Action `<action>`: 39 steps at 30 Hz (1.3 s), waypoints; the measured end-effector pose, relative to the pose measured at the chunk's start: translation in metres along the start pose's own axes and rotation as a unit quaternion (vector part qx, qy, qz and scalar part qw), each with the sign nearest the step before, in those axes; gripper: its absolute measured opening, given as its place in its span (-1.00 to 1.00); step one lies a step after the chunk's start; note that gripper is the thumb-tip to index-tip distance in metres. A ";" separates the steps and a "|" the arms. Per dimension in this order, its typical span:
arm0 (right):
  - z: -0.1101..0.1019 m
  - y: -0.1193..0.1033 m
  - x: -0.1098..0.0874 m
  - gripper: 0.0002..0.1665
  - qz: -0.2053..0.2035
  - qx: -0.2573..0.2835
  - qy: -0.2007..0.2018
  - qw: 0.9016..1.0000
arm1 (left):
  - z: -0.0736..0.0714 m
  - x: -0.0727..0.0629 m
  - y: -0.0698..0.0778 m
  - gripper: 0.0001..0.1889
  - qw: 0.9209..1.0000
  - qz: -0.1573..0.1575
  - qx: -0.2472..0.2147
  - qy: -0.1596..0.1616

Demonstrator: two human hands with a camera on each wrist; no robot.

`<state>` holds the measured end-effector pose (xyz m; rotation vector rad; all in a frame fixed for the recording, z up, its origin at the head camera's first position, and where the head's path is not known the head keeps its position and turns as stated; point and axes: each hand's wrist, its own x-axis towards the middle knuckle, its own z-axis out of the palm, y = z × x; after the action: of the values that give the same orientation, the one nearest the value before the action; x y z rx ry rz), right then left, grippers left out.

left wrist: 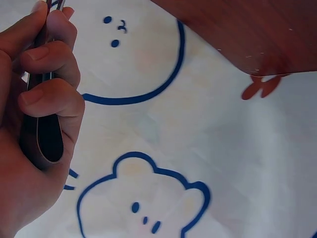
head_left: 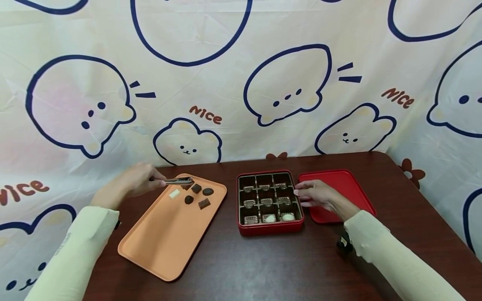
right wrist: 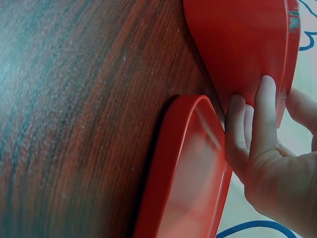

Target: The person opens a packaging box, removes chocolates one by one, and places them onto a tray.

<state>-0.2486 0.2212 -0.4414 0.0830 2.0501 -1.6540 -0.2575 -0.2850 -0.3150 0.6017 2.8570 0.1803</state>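
Note:
My left hand (head_left: 141, 179) grips small tongs (head_left: 177, 181) with dark handles, seen close up in the left wrist view. Their tips reach over the far end of an orange tray (head_left: 162, 238), right at a brown chocolate (head_left: 186, 187). Around it lie a white piece (head_left: 174, 193), a round dark chocolate (head_left: 189, 200), an oval one (head_left: 208, 191) and square ones (head_left: 204, 203). My right hand (head_left: 318, 194) rests its extended fingers on the right wall of a red box (head_left: 271, 229). White pieces (head_left: 288, 217) sit in the front middle and front right compartments of its divided insert.
A red lid (head_left: 348, 188) lies on the dark wooden table (head_left: 226, 267), just right of the box and under my right forearm. Behind the table hangs a cloth (head_left: 233, 142) printed with cartoon bears; another stretch of it runs along the right side.

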 end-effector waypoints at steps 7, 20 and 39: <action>0.000 0.000 0.000 -0.31 0.007 0.004 0.002 1.000 | 0.008 -0.006 -0.020 -0.75 1.000 -0.009 -0.003 -0.005; 0.000 0.001 0.002 -0.31 0.012 0.002 0.008 1.000 | 0.029 -0.018 -0.044 -0.74 0.998 -0.045 -0.014 -0.036; -0.002 0.004 0.006 -0.31 0.011 0.006 0.010 1.000 | 0.040 -0.029 -0.059 -0.72 0.992 -0.093 -0.046 -0.072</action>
<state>-0.2528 0.2228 -0.4472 0.1249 2.0467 -1.6583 -0.2446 -0.3476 -0.3577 0.3133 2.7280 0.2261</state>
